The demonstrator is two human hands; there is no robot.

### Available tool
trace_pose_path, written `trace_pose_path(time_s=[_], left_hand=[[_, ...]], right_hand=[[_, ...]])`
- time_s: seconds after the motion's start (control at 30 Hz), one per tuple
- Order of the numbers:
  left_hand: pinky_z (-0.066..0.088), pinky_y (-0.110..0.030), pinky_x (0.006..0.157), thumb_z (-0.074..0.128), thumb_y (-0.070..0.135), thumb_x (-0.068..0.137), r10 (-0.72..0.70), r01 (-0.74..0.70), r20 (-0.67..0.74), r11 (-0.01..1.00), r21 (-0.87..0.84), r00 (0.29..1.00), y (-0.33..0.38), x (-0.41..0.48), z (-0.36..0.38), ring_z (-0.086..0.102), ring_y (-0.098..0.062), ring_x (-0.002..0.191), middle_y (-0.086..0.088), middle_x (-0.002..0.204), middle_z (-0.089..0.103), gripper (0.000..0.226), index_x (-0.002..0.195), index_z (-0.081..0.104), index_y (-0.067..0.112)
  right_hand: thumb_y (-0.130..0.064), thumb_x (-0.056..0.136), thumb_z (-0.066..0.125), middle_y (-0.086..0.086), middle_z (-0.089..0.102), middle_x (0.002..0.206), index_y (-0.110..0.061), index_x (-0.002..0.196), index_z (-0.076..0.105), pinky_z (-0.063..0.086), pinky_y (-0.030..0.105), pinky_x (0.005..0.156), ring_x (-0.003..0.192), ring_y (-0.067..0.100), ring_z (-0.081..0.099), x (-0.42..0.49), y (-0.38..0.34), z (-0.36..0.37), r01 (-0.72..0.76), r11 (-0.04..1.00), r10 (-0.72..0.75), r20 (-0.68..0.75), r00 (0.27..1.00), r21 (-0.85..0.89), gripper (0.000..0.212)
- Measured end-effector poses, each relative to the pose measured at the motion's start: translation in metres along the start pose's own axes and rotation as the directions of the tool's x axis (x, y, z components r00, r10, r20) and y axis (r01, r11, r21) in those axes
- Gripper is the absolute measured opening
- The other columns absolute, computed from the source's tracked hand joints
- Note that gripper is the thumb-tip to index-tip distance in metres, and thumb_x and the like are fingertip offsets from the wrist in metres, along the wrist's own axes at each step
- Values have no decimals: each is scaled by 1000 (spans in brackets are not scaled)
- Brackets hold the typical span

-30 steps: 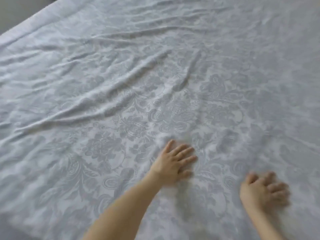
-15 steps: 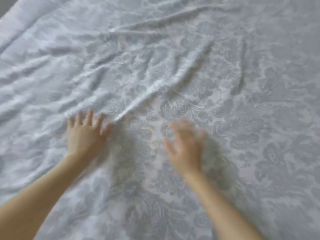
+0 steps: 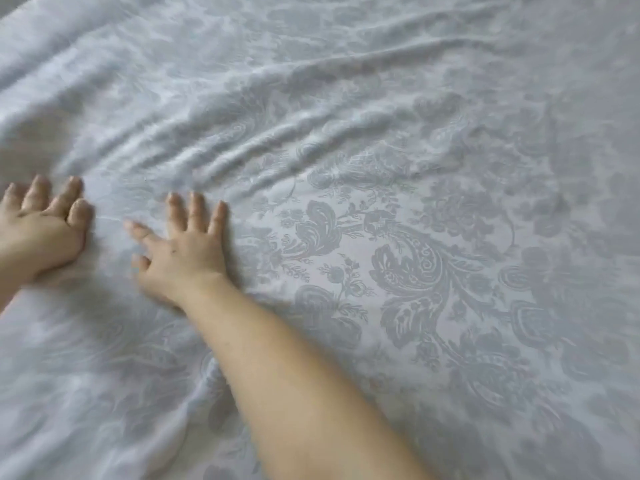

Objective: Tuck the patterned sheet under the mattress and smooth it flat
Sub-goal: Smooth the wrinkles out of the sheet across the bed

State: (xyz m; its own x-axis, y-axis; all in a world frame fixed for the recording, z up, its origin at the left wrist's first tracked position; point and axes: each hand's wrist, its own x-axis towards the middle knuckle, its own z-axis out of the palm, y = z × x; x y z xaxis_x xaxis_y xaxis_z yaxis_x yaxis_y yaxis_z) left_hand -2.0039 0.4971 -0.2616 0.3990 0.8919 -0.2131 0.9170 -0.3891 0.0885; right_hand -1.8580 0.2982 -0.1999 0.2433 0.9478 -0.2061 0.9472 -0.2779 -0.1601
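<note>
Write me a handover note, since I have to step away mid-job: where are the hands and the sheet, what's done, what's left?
Left hand: open, flat on the patterned sheet at the frame's left edge.
Right hand: open, fingers spread, pressing the sheet just beside the left.
Done: cloth to the right of the hands lies fairly flat.
To do: creases run diagonally just beyond the fingertips; smooth them out. No mattress edge is in view, so tucking can't be judged.

- The patterned sheet (image 3: 433,278) is pale grey-blue with darker floral and paisley figures; it lies spread out and fills the whole view.
- Long folds (image 3: 277,140) run slantwise across its upper left part; the right part lies nearly flat.
</note>
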Motion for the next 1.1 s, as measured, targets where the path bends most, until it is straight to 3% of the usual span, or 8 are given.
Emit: trace_pose_path(time_s=[0.17,0.27,0.4,0.6,0.7,0.83,1.0,1.1], left_hand=[[4,-62,113,10,55,96,-49,41,106,997,68,993,53,-45,-62,2,-34,145,0,160,6,54,148,12,41],[2,-62,113,8,53,94,300,-289,-27,936,202,954,91,-117,-69,8,-36,145,-4,158,15,58,149,16,35],[14,-62,110,26,53,95,763,-771,112,627,109,637,76,-210,-31,27,-25,142,-2,151,33,53,144,33,34],[-7,-41,115,14,51,95,375,-373,26,908,193,926,-130,-122,-60,21,-21,144,-1,155,28,57,146,29,32],[1,-57,113,15,46,97,294,-302,70,927,224,953,-191,-100,-86,20,-24,144,-2,155,26,54,146,31,29],[8,-61,113,26,37,99,370,-375,67,922,97,927,-191,-126,-116,18,-37,143,-13,153,28,50,146,34,20],[4,-60,112,17,53,92,270,-283,157,956,71,950,-267,-195,-110,10,-19,146,3,157,19,58,147,24,34],[3,-59,113,10,53,93,5,-8,162,1000,18,987,-303,-199,-92,-1,-15,147,8,159,7,55,147,15,42]], right_hand=[[-48,97,21,7,17,157,-34,148,19,-3,56,114,146,26,13,-74,79,-19,-184,971,217,-237,947,152,53],[-55,90,20,19,28,152,-25,148,26,6,62,111,141,37,24,-184,177,-12,-662,729,681,-287,673,177,65],[-60,83,16,36,25,145,-16,146,33,11,66,107,136,50,21,-252,153,21,-917,357,934,-103,343,179,78],[-50,89,26,31,23,149,-30,144,34,9,68,108,138,51,17,-101,-133,54,-554,830,555,-207,806,66,59],[-51,89,24,21,23,153,-38,141,37,8,67,109,141,43,16,-51,-231,41,-166,981,174,-83,981,96,55],[-49,92,29,12,33,150,-27,143,38,11,57,114,140,27,28,-95,-196,13,-439,869,482,-197,854,228,56],[-56,85,19,33,26,147,-20,146,32,11,61,109,139,45,19,-212,-190,27,-942,200,971,76,228,270,72],[-50,92,27,31,27,148,-21,141,41,9,65,109,137,50,22,-155,-320,54,-762,623,775,-10,631,177,60]])
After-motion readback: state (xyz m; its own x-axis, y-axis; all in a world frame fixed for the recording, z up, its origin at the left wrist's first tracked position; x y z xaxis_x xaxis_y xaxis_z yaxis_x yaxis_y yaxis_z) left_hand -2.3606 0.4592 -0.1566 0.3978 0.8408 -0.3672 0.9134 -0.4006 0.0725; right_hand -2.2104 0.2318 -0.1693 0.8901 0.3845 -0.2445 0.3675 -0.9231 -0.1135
